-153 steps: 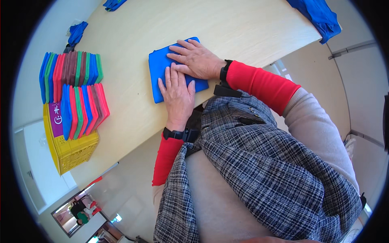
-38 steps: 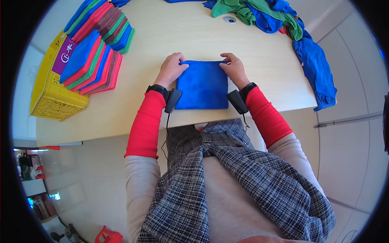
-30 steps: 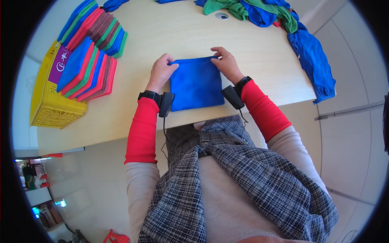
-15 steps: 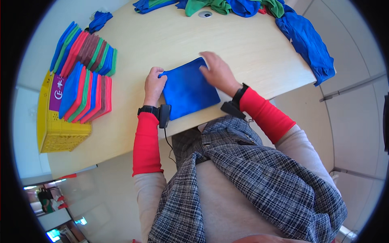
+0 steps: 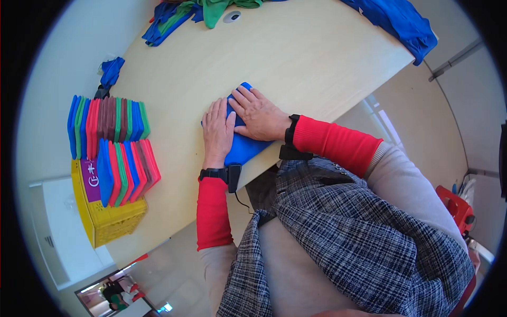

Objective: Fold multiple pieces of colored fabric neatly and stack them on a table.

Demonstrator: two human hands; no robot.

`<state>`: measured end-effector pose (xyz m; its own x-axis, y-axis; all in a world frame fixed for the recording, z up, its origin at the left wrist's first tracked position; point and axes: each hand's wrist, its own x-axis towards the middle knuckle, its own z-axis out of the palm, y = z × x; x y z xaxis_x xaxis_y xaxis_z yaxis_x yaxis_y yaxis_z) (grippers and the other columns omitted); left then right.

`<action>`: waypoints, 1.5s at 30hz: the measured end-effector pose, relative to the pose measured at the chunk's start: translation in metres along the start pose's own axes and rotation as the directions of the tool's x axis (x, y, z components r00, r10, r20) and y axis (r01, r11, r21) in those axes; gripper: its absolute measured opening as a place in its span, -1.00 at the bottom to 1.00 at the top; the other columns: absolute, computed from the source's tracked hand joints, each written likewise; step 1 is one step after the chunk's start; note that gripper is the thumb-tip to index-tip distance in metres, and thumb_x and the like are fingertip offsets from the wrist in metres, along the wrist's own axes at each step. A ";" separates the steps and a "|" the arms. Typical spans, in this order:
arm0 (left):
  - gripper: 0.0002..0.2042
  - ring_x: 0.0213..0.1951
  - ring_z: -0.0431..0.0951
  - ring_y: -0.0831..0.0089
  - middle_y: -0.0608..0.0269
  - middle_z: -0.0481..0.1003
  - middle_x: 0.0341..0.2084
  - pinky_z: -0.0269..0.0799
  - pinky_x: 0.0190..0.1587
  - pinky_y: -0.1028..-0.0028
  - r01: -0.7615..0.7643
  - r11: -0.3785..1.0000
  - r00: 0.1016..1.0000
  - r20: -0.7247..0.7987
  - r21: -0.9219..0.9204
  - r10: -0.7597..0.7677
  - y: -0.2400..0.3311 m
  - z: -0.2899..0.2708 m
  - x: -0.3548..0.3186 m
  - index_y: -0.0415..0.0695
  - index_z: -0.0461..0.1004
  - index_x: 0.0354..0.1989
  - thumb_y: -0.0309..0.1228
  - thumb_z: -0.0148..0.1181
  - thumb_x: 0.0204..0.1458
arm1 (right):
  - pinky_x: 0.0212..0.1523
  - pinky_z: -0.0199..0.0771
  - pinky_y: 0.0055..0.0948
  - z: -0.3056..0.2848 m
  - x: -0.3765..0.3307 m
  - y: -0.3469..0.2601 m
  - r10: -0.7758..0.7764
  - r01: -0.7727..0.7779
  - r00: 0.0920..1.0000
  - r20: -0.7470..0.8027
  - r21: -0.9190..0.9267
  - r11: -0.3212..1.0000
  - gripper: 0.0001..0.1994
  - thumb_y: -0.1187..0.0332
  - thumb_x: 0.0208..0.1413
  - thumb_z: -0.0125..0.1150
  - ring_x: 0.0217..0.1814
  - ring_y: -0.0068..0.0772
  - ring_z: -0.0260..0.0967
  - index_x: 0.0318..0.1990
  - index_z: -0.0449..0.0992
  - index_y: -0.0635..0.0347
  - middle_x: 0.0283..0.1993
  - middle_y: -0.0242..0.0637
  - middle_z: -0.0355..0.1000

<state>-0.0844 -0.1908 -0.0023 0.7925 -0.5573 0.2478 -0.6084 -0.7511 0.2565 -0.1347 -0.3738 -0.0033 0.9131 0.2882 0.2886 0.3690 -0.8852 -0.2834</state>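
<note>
A folded blue cloth point(image 5: 244, 150) lies on the pale table in front of me. My left hand point(image 5: 217, 129) presses flat on its left side, fingers stretched toward the far edge. Over its middle and right side rests my right hand point(image 5: 257, 116), palm down with the fingers extended up and to the left. The two hands are close together, the right fingertips beside the left fingers. Much of the cloth is hidden beneath them; its far tip and near part show.
To the left, a yellow crate point(image 5: 117, 217) stands with two rows of folded cloths point(image 5: 127, 171) in several colours. Loose green and blue cloths point(image 5: 216, 11) lie along the far edge of the table point(image 5: 317, 68). A crumpled blue cloth point(image 5: 404, 24) sits at the far right corner.
The cloth covers a smaller area than before. My right hand has come down and left onto it, and my left hand has moved from its corner to lie flat on top. The view has shifted.
</note>
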 end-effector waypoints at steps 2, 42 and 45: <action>-0.49 0.43 0.13 0.09 -0.01 0.24 0.36 -0.07 0.46 0.16 0.011 1.000 1.000 0.028 0.014 -0.011 0.002 0.001 -0.001 -0.14 0.21 0.41 -0.17 -0.11 0.36 | 0.56 -0.19 -0.03 0.003 0.001 0.000 -0.024 0.025 0.999 -0.028 0.032 0.999 -0.25 -0.10 0.22 0.03 0.58 0.07 -0.09 0.38 0.25 0.33 0.48 0.07 0.11; -0.44 0.48 0.02 0.04 -0.02 0.08 0.46 -0.11 0.47 0.07 0.228 0.973 0.968 -0.110 0.024 -0.224 0.025 0.001 -0.075 -0.19 0.11 0.45 -0.15 -0.14 0.38 | 0.55 -0.14 -0.06 0.002 0.014 0.001 -0.063 0.063 0.998 0.000 -0.056 0.996 -0.37 -0.05 0.35 -0.07 0.59 -0.02 -0.06 0.41 0.25 0.20 0.51 -0.02 0.10; -0.45 0.47 0.04 0.06 0.00 0.10 0.45 -0.10 0.46 0.05 0.255 0.967 0.957 -0.149 0.029 -0.248 0.020 -0.001 -0.078 -0.19 0.12 0.44 -0.15 -0.15 0.38 | 0.54 -0.11 -0.06 0.006 0.018 0.009 -0.069 0.069 0.998 0.013 -0.057 0.996 -0.37 -0.04 0.35 -0.07 0.58 0.01 -0.05 0.40 0.25 0.21 0.50 -0.01 0.11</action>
<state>-0.1579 -0.1621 -0.0157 0.9031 -0.2944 0.3126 -0.3846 -0.8783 0.2839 -0.1145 -0.3745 -0.0060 0.8878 0.3529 0.2954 0.4207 -0.8826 -0.2100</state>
